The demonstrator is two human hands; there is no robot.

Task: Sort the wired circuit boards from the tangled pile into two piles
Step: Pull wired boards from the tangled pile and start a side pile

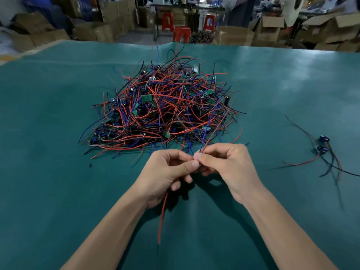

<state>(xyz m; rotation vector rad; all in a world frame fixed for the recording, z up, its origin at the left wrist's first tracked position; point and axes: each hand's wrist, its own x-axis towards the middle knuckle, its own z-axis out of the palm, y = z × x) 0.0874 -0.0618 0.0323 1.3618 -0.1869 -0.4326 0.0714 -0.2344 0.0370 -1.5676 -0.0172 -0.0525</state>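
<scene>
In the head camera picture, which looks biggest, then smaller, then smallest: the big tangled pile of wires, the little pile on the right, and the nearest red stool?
1. Tangled pile.
2. Little pile.
3. Red stool, though it stands far back, so only its look is smaller.

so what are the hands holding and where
Both hands pinch wires where they meet: the left hand holds a red wire near its upper end, the right hand a blue wire at its near end.
</scene>
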